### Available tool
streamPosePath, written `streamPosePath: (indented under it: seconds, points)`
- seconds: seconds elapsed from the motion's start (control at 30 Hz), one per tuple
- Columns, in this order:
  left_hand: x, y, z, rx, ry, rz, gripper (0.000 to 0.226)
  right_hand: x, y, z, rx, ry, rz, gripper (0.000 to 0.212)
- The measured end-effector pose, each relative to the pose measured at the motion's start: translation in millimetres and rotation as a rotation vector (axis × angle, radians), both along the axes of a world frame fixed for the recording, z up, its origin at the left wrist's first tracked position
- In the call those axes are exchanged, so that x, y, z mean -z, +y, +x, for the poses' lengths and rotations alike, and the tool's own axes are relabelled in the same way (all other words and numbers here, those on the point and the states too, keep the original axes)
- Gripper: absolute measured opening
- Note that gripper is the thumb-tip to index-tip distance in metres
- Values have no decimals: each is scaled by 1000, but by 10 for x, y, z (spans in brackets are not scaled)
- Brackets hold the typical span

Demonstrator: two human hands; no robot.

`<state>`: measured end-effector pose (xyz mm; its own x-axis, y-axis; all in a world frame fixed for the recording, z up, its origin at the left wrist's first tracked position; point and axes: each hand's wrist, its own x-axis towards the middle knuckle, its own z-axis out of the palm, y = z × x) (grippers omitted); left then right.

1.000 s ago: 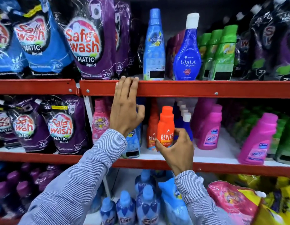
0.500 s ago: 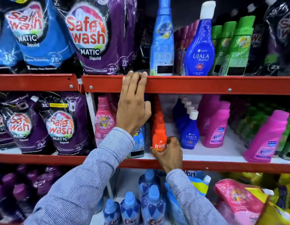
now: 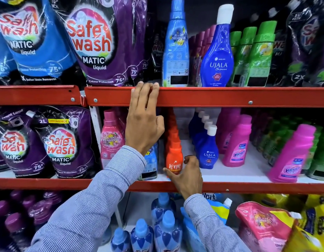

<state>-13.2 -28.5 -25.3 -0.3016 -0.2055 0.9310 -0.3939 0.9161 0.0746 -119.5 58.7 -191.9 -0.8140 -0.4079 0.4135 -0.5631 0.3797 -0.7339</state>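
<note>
An orange Revive bottle [image 3: 173,160] stands on the middle shelf [image 3: 248,186] at the front of a row of orange bottles. My right hand [image 3: 186,177] is just below and right of it. The thumb lies at the bottle's base and the loosely curled fingers sit beside its right side, with no firm hold visible. My left hand [image 3: 143,124] rests flat against the red front lip of the upper shelf [image 3: 212,97], fingertips reaching its top edge.
Blue Ujala bottles [image 3: 207,153] and pink Vanish bottles [image 3: 235,148] stand right of the orange row. A pink bottle [image 3: 111,137] and purple Safewash pouches [image 3: 61,142] are to the left. Tall bottles and pouches fill the upper shelf; blue bottles [image 3: 163,230] stand below.
My right hand carried the orange bottle back into the shelf and set it at the front of the orange row, then loosened and dropped lower. My left hand stayed on the upper shelf lip.
</note>
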Motion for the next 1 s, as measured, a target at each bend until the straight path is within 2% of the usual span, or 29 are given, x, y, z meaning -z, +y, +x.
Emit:
streamPosePath:
  seconds: [0.07, 0.23, 0.37, 0.47, 0.6, 0.87, 1.0]
  points:
    - [0, -1, 5, -32, -10, -15, 77, -106, 122, 2, 13, 93, -51, 69]
    - [3, 66, -41, -88, -10, -7, 80, -712, 481, -19, -41, 334, -332, 30]
    - [-14, 146, -124, -105, -11, 9, 82, -1253, 687, -111, -55, 477, -510, 19]
    - [-60, 224, -235, -98, -68, -72, 81, -1593, 756, -221, -1, 514, -614, 25]
    - [-105, 335, -400, -34, -112, -128, 77, -2008, 724, -360, 81, 479, -631, 42]
    - [-122, 422, -546, -1, -136, -138, 72, -2452, 526, -521, 290, 464, -362, 80]
    - [-113, 433, -551, 5, -129, -135, 72, -2548, 438, -567, 270, 443, -313, 88]
